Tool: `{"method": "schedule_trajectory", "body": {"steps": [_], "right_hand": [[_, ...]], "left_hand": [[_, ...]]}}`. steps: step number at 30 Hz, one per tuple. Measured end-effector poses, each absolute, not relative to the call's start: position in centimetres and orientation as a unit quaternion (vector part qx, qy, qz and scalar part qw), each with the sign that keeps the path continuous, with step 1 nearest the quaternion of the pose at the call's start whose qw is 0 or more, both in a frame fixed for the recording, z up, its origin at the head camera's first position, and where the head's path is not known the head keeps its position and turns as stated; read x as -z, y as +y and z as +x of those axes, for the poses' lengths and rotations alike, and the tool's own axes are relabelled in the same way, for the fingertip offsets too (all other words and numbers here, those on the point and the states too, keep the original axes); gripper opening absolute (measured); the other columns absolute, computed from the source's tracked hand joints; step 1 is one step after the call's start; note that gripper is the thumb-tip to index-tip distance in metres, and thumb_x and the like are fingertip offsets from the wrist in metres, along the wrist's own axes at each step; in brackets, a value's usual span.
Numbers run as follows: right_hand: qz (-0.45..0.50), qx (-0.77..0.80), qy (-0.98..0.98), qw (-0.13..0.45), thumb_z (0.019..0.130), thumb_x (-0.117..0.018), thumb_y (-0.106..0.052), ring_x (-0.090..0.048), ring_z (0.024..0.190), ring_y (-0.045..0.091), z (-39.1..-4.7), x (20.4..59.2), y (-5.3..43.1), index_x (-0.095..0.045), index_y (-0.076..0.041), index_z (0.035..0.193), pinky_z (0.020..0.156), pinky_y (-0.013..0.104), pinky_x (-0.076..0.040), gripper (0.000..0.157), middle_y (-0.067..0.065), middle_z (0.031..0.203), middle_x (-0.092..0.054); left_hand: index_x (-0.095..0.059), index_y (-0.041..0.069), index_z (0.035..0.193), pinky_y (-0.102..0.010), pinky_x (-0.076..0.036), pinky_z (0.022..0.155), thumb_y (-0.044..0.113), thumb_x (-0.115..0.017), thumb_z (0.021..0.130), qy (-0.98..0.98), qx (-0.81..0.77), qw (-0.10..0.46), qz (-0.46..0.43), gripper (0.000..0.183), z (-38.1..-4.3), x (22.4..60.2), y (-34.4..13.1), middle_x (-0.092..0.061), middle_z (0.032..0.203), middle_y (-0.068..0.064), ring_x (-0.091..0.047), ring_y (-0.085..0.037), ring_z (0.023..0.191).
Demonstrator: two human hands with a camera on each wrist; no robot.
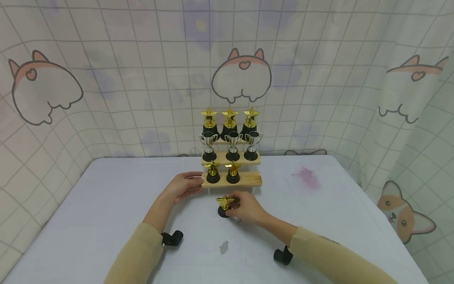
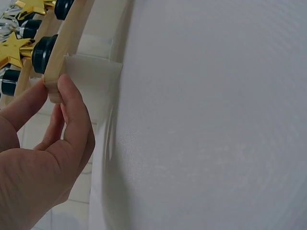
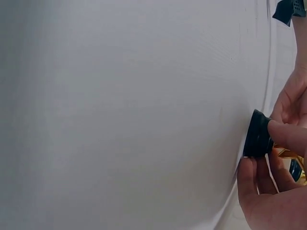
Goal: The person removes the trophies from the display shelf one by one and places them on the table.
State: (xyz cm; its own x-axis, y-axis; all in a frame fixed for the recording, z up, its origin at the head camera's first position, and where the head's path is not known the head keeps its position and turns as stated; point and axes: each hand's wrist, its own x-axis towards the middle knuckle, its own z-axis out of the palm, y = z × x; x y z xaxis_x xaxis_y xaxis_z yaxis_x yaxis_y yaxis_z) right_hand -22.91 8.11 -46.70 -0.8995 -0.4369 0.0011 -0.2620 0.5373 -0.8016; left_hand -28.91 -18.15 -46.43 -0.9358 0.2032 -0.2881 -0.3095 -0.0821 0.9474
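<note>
A three-tier wooden rack (image 1: 250, 179) stands at the back middle of the table. My left hand (image 1: 184, 186) pinches the left end of its lowest shelf; in the left wrist view thumb and fingers (image 2: 72, 103) close on the board's wooden end (image 2: 56, 67). In front of the rack my right hand (image 1: 246, 207) grips a small gold star trophy (image 1: 224, 203) with a black base. The right wrist view shows that base (image 3: 257, 134) between thumb and fingers, close to the tabletop. Two gold star trophies, one being (image 1: 233, 173), stand on the lowest shelf, left and middle.
Three silver cup trophies (image 1: 233, 146) fill the middle shelf, and three larger gold star trophies (image 1: 229, 124) the top one. A grid-patterned curtain (image 1: 149, 98) rises behind the white-covered table (image 1: 117, 197). A grey patch (image 1: 224, 247) and a pink stain (image 1: 307, 177) mark the cloth.
</note>
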Motion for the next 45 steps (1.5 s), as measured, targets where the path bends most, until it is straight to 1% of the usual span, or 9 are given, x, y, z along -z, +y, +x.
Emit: {"method": "schedule_trajectory", "body": {"steps": [7,12,19,22,29,32,39,45], "right_hand": [[-0.204,0.433,0.872,0.104,0.085,-0.083,-0.005,-0.067,0.094,0.02,-23.0,46.7,7.4,-0.066,0.006,0.123,0.082,0.033,-0.059,0.043,0.008,0.105,-0.07],[-0.204,0.43,0.874,0.101,0.085,-0.083,-0.006,-0.067,0.093,0.02,-23.2,46.7,6.7,-0.066,0.006,0.122,0.082,0.033,-0.059,0.042,0.008,0.103,-0.07],[-0.197,0.417,0.882,0.096,0.087,-0.081,-0.006,-0.067,0.094,0.02,-23.3,46.5,5.5,-0.066,0.005,0.122,0.083,0.035,-0.059,0.04,0.007,0.103,-0.07],[-0.197,0.408,0.887,0.09,0.087,-0.081,-0.007,-0.067,0.094,0.018,-23.4,46.4,5.0,-0.066,0.004,0.123,0.083,0.033,-0.058,0.041,0.007,0.103,-0.07],[-0.204,0.397,0.892,0.074,0.086,-0.081,-0.006,-0.064,0.088,0.016,-23.7,46.4,4.3,-0.068,0.001,0.113,0.078,0.032,-0.057,0.03,0.005,0.097,-0.069],[-0.198,0.397,0.893,0.078,0.087,-0.08,-0.006,-0.064,0.088,0.016,-23.8,46.4,4.0,-0.068,0.0,0.113,0.079,0.032,-0.057,0.029,0.005,0.098,-0.069],[-0.189,0.403,0.892,0.083,0.089,-0.08,-0.007,-0.065,0.096,0.019,-23.9,46.6,3.7,-0.066,0.0,0.121,0.085,0.035,-0.058,0.035,0.007,0.107,-0.069],[-0.196,0.402,0.891,0.075,0.089,-0.08,-0.006,-0.066,0.1,0.021,-24.0,46.7,4.0,-0.065,-0.001,0.126,0.088,0.036,-0.058,0.041,0.008,0.111,-0.07]], "left_hand": [[-0.049,-0.005,0.146,-0.035,-0.058,0.091,0.001,-0.067,0.098,0.656,-0.733,0.172,-0.053,0.051,-28.9,46.3,-18.1,-0.06,0.125,-0.022,-0.069,-0.02,0.096],[-0.047,-0.006,0.147,-0.036,-0.058,0.093,0.002,-0.067,0.099,0.659,-0.731,0.173,-0.052,0.052,-28.8,46.3,-18.1,-0.06,0.127,-0.023,-0.069,-0.02,0.097],[-0.048,-0.004,0.147,-0.036,-0.058,0.093,0.002,-0.066,0.099,0.654,-0.734,0.177,-0.054,0.052,-28.8,46.2,-18.0,-0.06,0.128,-0.023,-0.069,-0.02,0.097],[-0.047,-0.005,0.147,-0.036,-0.058,0.093,0.002,-0.066,0.099,0.652,-0.735,0.177,-0.052,0.052,-28.8,46.1,-18.1,-0.061,0.128,-0.023,-0.07,-0.02,0.097],[-0.049,-0.004,0.147,-0.036,-0.058,0.092,0.002,-0.067,0.099,0.647,-0.739,0.18,-0.054,0.052,-28.9,46.4,-18.2,-0.061,0.128,-0.022,-0.07,-0.02,0.097],[-0.049,-0.004,0.147,-0.035,-0.058,0.092,0.002,-0.067,0.099,0.649,-0.737,0.18,-0.052,0.052,-28.9,46.5,-18.2,-0.06,0.129,-0.023,-0.069,-0.02,0.097],[-0.049,-0.004,0.147,-0.033,-0.059,0.089,0.004,-0.068,0.099,0.652,-0.735,0.178,-0.051,0.052,-28.9,46.6,-18.2,-0.062,0.128,-0.022,-0.07,-0.021,0.098],[-0.049,-0.004,0.147,-0.032,-0.059,0.088,0.003,-0.068,0.099,0.65,-0.737,0.178,-0.051,0.052,-28.9,46.5,-18.2,-0.062,0.128,-0.021,-0.07,-0.02,0.098]]}}
